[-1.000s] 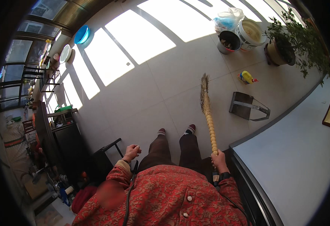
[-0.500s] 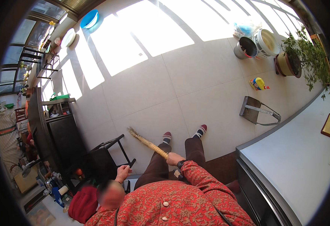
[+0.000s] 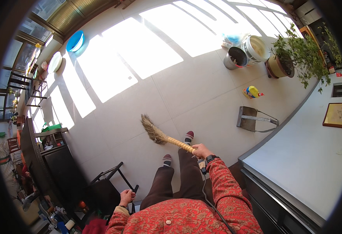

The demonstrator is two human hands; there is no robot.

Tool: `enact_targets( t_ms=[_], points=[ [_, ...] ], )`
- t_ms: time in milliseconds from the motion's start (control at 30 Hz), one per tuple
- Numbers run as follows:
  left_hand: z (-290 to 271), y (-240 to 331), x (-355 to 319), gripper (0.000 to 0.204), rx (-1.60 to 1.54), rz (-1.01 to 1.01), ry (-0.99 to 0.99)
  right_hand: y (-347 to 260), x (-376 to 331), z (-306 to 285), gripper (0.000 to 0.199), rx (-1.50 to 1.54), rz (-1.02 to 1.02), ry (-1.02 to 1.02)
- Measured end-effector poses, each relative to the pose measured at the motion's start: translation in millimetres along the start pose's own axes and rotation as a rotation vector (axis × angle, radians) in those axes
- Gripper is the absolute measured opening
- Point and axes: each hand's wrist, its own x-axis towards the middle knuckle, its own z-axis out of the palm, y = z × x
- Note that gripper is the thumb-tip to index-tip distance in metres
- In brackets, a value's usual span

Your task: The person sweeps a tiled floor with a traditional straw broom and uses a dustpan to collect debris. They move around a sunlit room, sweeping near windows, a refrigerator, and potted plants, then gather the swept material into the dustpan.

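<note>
My right hand (image 3: 202,151) is closed round the bound handle of a straw broom (image 3: 153,129). The broom points away to the left, its wide, bushy head over the pale tiled floor; whether the bristles touch it I cannot tell. A small dark device on a black cable (image 3: 203,167) hangs just below my right wrist. My left hand (image 3: 127,196) is low on the left with curled fingers, near a black chair (image 3: 112,183); what it holds, if anything, is hidden. My two feet in striped socks or slippers stand just on the near side of the broom.
On the right are a grey dustpan (image 3: 253,119), a yellow bottle (image 3: 252,92), a dark-lined bin (image 3: 235,58), a white bucket (image 3: 256,48) and a potted plant (image 3: 281,66). A white-topped cabinet (image 3: 292,163) borders that side. A blue basin (image 3: 75,41) sits far left, near dark furniture (image 3: 63,167).
My right hand has moved right and forward with the broom. The broom's head has swung right and its bristles now show broadside. My left hand has dropped lower, and the view has shifted.
</note>
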Motion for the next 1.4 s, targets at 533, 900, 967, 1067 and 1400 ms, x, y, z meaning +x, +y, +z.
enact_targets(
  t_ms=[533, 900, 967, 1067, 1400],
  points=[
    [153, 270, -23, 0.025, 0.273, 0.331, -0.174, 30, -65, -233, 0.039, -0.156, -0.095, 0.606],
    [185, 391, 14, 0.024, 0.473, 0.284, -0.182, 96, -177, -66, 0.041, 0.775, 0.256, 0.543],
    [193, 417, 28, 0.026, 0.540, 0.285, -0.220, 88, -170, -53, 0.036, 0.983, 0.367, 0.467],
    [207, 473, 53, 0.027, 0.660, 0.304, -0.247, 71, -130, -54, 0.022, 1.346, 0.471, 0.415],
    [176, 655, 75, 0.027, 0.551, 0.376, -0.291, -160, 136, -176, 0.021, 1.737, 0.247, 0.282]
  ],
)
